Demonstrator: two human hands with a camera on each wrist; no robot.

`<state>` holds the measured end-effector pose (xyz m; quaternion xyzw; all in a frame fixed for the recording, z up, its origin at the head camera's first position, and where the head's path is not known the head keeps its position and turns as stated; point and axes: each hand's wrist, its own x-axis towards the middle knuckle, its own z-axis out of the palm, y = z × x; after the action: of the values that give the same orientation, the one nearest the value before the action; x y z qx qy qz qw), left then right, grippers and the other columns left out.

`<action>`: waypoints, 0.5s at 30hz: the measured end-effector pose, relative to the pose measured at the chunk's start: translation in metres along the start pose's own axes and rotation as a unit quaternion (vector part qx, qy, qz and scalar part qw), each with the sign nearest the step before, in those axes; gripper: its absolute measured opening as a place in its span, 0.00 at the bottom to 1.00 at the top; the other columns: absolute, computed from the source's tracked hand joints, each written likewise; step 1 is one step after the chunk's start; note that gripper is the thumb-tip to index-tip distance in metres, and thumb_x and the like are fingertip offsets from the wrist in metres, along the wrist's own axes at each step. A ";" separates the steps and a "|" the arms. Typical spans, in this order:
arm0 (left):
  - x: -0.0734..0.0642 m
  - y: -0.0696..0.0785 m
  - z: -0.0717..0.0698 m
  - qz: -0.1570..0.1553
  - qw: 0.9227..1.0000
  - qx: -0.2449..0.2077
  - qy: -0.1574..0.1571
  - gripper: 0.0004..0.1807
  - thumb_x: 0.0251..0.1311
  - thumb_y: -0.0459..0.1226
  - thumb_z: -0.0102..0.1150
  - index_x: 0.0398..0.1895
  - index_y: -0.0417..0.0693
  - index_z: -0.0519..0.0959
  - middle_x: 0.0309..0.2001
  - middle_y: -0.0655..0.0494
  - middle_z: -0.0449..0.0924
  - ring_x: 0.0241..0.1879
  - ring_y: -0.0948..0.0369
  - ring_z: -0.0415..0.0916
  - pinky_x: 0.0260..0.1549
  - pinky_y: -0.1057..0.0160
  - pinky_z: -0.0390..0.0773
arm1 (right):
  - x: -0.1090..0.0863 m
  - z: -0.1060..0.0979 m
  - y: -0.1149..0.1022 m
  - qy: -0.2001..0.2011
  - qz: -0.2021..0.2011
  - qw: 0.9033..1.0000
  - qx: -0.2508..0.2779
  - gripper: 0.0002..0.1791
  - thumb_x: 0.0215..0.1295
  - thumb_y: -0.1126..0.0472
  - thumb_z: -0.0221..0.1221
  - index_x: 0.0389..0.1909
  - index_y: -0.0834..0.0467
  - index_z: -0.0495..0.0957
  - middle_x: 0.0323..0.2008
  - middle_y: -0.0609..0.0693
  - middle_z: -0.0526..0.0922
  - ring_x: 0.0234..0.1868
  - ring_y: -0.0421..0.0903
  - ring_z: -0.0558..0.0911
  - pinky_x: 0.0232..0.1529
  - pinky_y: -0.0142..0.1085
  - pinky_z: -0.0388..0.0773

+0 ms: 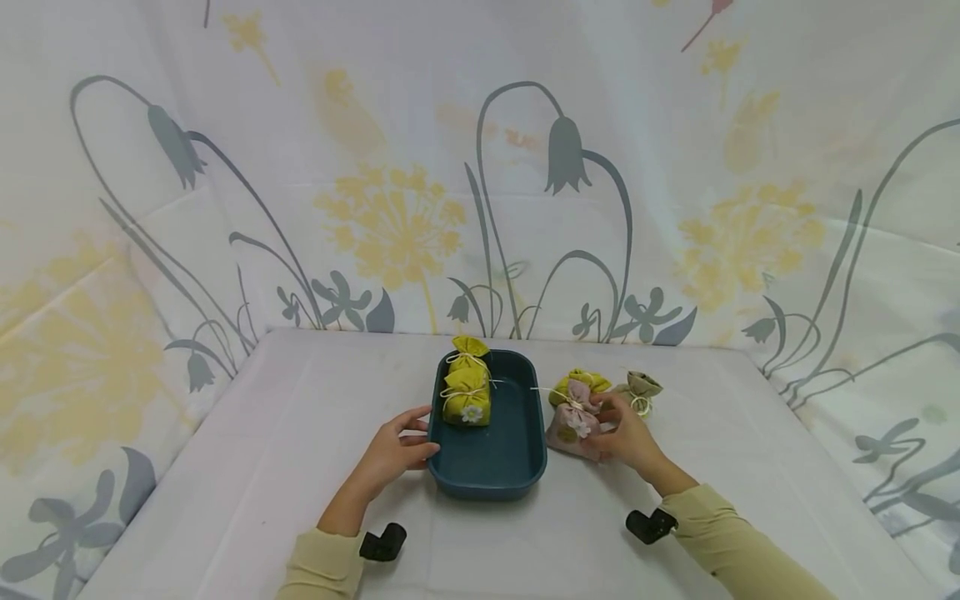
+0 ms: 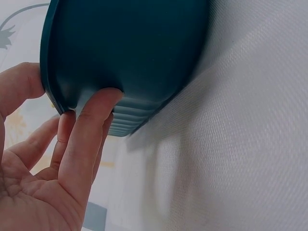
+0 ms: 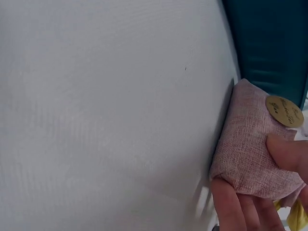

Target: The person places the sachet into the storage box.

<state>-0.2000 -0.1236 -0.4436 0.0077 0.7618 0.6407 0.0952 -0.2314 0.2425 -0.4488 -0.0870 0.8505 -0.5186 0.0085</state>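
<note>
A dark teal plastic tub (image 1: 491,487) stands on the table, with two yellow drawstring pouches (image 1: 467,407) along its left side. The front one bears a white flower. My left hand (image 1: 396,450) holds the tub's left rim, thumb over the edge and fingers against the outer wall (image 2: 130,62). Just right of the tub, my right hand (image 1: 626,433) grips a pink cloth pouch (image 1: 566,437) between thumb and fingers. A round brown tag (image 3: 284,110) shows on that pouch in the right wrist view; its underside lies close to the cloth.
Behind the pink pouch lies another yellow pouch (image 1: 588,381). An olive-brown pouch (image 1: 643,385) with a pale string sits to its right, partly hidden by my right hand. White cloth covers the table (image 1: 300,433), and a flower-patterned curtain (image 1: 420,108) hangs behind it.
</note>
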 end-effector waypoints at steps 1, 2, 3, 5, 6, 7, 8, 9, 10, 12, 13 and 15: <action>0.000 0.000 0.000 -0.001 1.000 -0.001 0.000 0.32 0.55 0.27 0.61 0.65 0.45 0.65 0.50 0.44 0.68 0.46 0.54 0.76 0.34 0.57 0.82 | 0.000 0.001 0.000 0.000 0.005 1.000 0.002 0.33 0.46 0.74 0.67 0.55 0.65 0.64 0.44 0.65 0.73 0.39 0.53 0.76 0.24 0.38 0.80; 0.000 0.000 0.000 -0.001 1.000 -0.002 -0.001 0.32 0.55 0.27 0.61 0.65 0.45 0.65 0.50 0.43 0.68 0.46 0.54 0.75 0.34 0.57 0.82 | 0.000 0.001 -0.001 0.002 0.011 1.000 0.005 0.33 0.47 0.74 0.67 0.55 0.64 0.64 0.43 0.65 0.74 0.38 0.52 0.76 0.23 0.39 0.80; 0.000 0.000 0.000 -0.001 1.000 -0.002 -0.003 0.32 0.55 0.27 0.61 0.65 0.45 0.65 0.51 0.43 0.68 0.45 0.54 0.75 0.34 0.57 0.82 | 0.000 0.002 -0.001 0.001 0.015 1.000 0.009 0.33 0.47 0.74 0.66 0.55 0.64 0.64 0.43 0.65 0.74 0.36 0.51 0.76 0.22 0.39 0.80; -0.001 0.000 0.000 0.002 1.000 -0.001 -0.007 0.32 0.55 0.27 0.61 0.65 0.44 0.65 0.51 0.42 0.67 0.46 0.54 0.75 0.34 0.57 0.82 | -0.001 0.003 -0.003 0.005 0.020 1.000 0.020 0.32 0.47 0.75 0.66 0.55 0.65 0.65 0.43 0.65 0.74 0.33 0.49 0.77 0.22 0.40 0.80; -0.001 0.000 0.000 0.001 1.000 -0.002 -0.008 0.32 0.55 0.28 0.61 0.65 0.45 0.65 0.51 0.42 0.67 0.46 0.54 0.75 0.34 0.57 0.82 | -0.002 0.003 -0.003 0.005 0.019 1.000 0.025 0.32 0.47 0.76 0.65 0.55 0.66 0.65 0.43 0.66 0.73 0.32 0.48 0.78 0.21 0.40 0.80; -0.001 0.000 0.000 0.001 1.000 -0.002 -0.008 0.32 0.55 0.28 0.62 0.65 0.45 0.65 0.51 0.42 0.67 0.46 0.54 0.75 0.34 0.57 0.82 | -0.002 0.003 -0.003 0.006 0.020 0.999 0.030 0.32 0.47 0.76 0.65 0.55 0.66 0.65 0.43 0.66 0.73 0.30 0.48 0.78 0.21 0.40 0.80; -0.001 -0.001 0.000 0.001 1.000 -0.002 -0.009 0.33 0.55 0.28 0.62 0.65 0.45 0.65 0.51 0.42 0.67 0.46 0.54 0.75 0.34 0.57 0.82 | -0.003 0.003 -0.004 0.005 0.019 0.999 0.033 0.31 0.47 0.77 0.64 0.55 0.67 0.64 0.43 0.67 0.73 0.29 0.48 0.79 0.21 0.40 0.80; -0.001 -0.001 0.000 0.001 1.000 -0.001 -0.008 0.33 0.55 0.28 0.62 0.65 0.45 0.65 0.50 0.43 0.68 0.46 0.54 0.75 0.34 0.57 0.82 | -0.004 0.002 -0.004 0.007 0.019 0.999 0.037 0.31 0.47 0.77 0.64 0.54 0.67 0.65 0.43 0.67 0.73 0.27 0.47 0.79 0.21 0.40 0.80; 0.000 -0.001 0.000 0.001 1.000 0.000 -0.007 0.33 0.55 0.29 0.63 0.65 0.45 0.65 0.50 0.43 0.68 0.46 0.54 0.75 0.34 0.57 0.82 | -0.004 0.002 -0.005 0.006 0.018 0.999 0.039 0.31 0.47 0.77 0.64 0.54 0.68 0.65 0.42 0.67 0.73 0.27 0.47 0.79 0.21 0.40 0.80; 0.000 -0.001 0.000 -0.002 1.000 -0.001 -0.003 0.33 0.54 0.28 0.63 0.65 0.46 0.66 0.50 0.44 0.68 0.46 0.54 0.76 0.34 0.57 0.82 | -0.006 0.001 -0.006 0.004 0.013 0.999 0.039 0.31 0.48 0.77 0.64 0.55 0.68 0.64 0.43 0.67 0.74 0.27 0.47 0.80 0.21 0.40 0.80; 0.000 -0.001 0.000 -0.001 1.000 0.000 -0.001 0.33 0.54 0.28 0.63 0.65 0.46 0.66 0.50 0.44 0.68 0.45 0.54 0.76 0.34 0.57 0.82 | -0.007 0.000 -0.007 0.006 0.011 0.999 0.038 0.31 0.48 0.77 0.64 0.55 0.67 0.65 0.43 0.67 0.74 0.28 0.48 0.80 0.22 0.40 0.81; 0.000 -0.001 0.000 0.001 1.000 0.001 0.001 0.32 0.55 0.28 0.62 0.65 0.46 0.66 0.50 0.43 0.68 0.45 0.55 0.76 0.33 0.57 0.82 | -0.008 -0.001 -0.009 0.007 0.002 0.999 0.038 0.31 0.48 0.76 0.64 0.55 0.67 0.65 0.44 0.67 0.74 0.30 0.49 0.80 0.22 0.40 0.81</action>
<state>-0.1998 -0.1239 -0.4443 0.0077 0.7625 0.6401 0.0936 -0.2228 0.2412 -0.4412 -0.0814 0.8302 -0.5514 0.0068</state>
